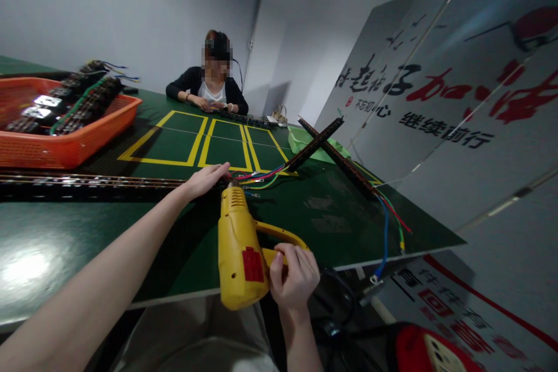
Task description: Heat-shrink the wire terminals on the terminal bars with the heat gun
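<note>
The yellow heat gun (239,244) sits directly in front of me, its body over the near edge of the green table (331,250) and its nozzle pointing away from me. My right hand (297,274) is wrapped around its looped handle, on the right side of the body, so the gun lies just left of my knuckles. The nozzle comes up right beside the fingertips of my left hand (203,182), which reaches across from the left over the right end of a long dark strip (87,187); I cannot tell whether those fingers pinch anything. Just right of the nozzle, a bunch of coloured wires (271,174) with metal lugs lies on the table, running toward the lower end of a slanting dark strip (314,145). That strip crosses a second dark strip (351,173), whose blue wire (386,229) hangs over the table edge. A light green basket (297,138) is near the crossing. Farther left, an orange basket (82,148) holds more dark strips. Beyond the yellow outlines (196,145), a person in a dark top (235,96) sits at the far side.
</note>
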Tool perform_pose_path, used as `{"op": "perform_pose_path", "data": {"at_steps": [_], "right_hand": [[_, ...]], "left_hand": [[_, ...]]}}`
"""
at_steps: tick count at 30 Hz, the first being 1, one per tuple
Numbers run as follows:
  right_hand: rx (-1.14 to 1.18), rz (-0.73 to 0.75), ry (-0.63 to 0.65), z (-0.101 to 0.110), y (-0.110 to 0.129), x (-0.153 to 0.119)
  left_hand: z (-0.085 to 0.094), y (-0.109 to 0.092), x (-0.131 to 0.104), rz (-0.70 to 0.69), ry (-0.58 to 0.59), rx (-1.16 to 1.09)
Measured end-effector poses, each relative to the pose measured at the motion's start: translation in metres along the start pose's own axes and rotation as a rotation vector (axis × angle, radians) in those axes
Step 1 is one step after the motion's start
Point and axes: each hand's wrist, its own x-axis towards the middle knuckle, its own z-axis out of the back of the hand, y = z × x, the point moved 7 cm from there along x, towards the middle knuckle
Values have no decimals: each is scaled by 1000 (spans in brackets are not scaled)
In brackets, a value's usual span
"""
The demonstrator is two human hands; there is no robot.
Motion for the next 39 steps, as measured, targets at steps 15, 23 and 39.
{"op": "perform_pose_path", "data": {"at_steps": [15, 23, 39], "right_hand": [[-65, -13, -36, 5, -27, -2], [-106, -29, -42, 7, -42, 0], [87, 12, 14, -1, -1, -7]], "left_hand": [[-1, 0, 0, -8, 1, 14], [0, -6, -4, -14, -2, 19], [24, -17, -21, -382, -47, 353]]}}
